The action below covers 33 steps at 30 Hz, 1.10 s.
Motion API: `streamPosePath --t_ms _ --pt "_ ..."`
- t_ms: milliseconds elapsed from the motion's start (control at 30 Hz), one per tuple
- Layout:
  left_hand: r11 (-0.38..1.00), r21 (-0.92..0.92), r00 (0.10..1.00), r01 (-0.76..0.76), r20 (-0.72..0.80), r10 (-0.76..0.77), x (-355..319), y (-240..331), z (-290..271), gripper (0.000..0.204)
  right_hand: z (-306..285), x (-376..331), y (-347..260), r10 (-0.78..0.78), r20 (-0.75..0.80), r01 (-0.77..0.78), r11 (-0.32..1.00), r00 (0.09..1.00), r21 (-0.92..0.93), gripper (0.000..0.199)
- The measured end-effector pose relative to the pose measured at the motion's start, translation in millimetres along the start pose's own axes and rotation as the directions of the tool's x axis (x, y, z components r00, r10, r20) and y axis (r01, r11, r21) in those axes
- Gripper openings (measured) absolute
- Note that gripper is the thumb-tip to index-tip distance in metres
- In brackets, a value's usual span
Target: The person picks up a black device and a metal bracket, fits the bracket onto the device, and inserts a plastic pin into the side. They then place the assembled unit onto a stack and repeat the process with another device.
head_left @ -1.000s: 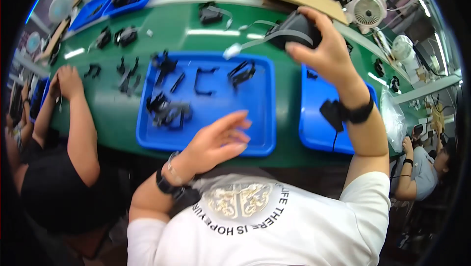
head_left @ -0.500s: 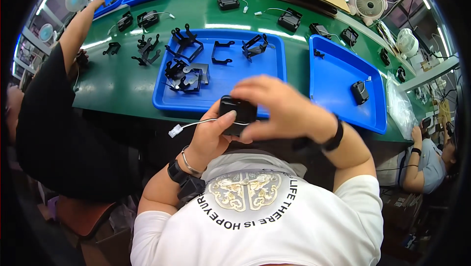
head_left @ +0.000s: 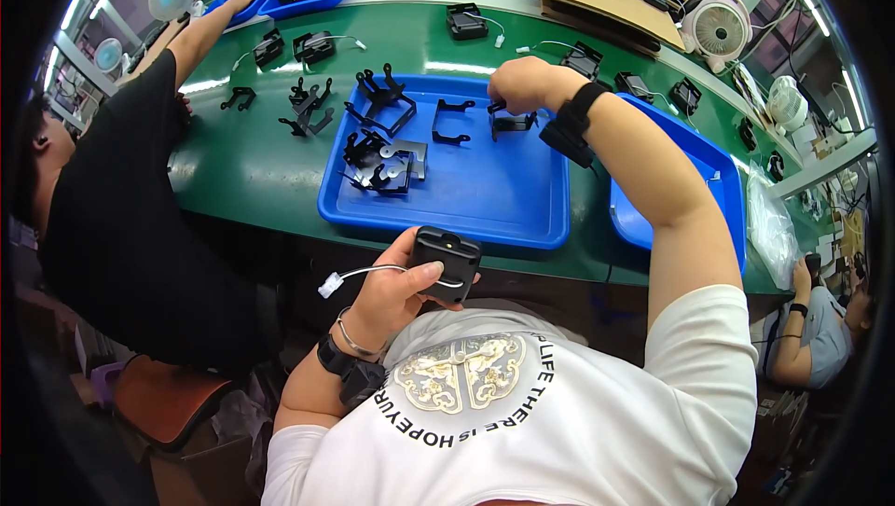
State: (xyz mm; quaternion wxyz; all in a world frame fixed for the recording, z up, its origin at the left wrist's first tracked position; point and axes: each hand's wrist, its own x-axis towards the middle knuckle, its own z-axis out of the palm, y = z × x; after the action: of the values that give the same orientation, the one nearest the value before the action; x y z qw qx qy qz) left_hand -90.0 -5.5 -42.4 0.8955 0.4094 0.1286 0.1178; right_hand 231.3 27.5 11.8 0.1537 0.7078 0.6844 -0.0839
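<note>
My left hand [head_left: 396, 268] is closed around a black rectangular device [head_left: 446, 259] in front of my chest. My thumb presses across its face, over a white cable [head_left: 373, 269] that ends in a clear plug [head_left: 330, 285] hanging to the left. Out over the far right part of the blue tray [head_left: 494, 217], my right hand [head_left: 536, 84] has its fingers curled down on a black bracket [head_left: 515, 124]. The fingertips are partly hidden there. Left of it in the tray lie a U-shaped black bracket [head_left: 452, 138] and a cluster of more brackets [head_left: 382, 166].
Loose brackets [head_left: 306, 107] lie on the green table [head_left: 252, 166] left of the tray. Several cabled black devices [head_left: 466, 23] line the far side. A second blue tray [head_left: 634, 217] is at right, partly behind my forearm. A co-worker in black [head_left: 121, 217] reaches forward at left.
My right hand has left the black device and reached forward to the bracket in the tray. The left hand still holds the device, whose face now shows more. The whole view has shifted slightly.
</note>
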Motion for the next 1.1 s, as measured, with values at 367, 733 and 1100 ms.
streamPosePath --t_ms 367,733,1100 --pt "0.996 -0.089 1.0 -0.012 0.007 0.013 30.3 7.3 -1.6 0.032 8.0 -96.7 -23.5 0.199 -0.417 0.034 0.872 0.887 0.488 0.02" --pt "0.999 -0.046 0.998 0.022 -0.064 -0.025 26.9 -11.4 14.2 0.033 64.5 -179.8 -124.9 0.084 -0.82 0.445 0.807 0.566 0.389 0.013" --pt "0.988 0.072 0.976 -0.136 0.182 0.121 4.9 -22.9 -13.4 0.047 228.8 -160.9 -154.9 0.3 -0.479 0.302 0.484 0.825 0.822 0.022"
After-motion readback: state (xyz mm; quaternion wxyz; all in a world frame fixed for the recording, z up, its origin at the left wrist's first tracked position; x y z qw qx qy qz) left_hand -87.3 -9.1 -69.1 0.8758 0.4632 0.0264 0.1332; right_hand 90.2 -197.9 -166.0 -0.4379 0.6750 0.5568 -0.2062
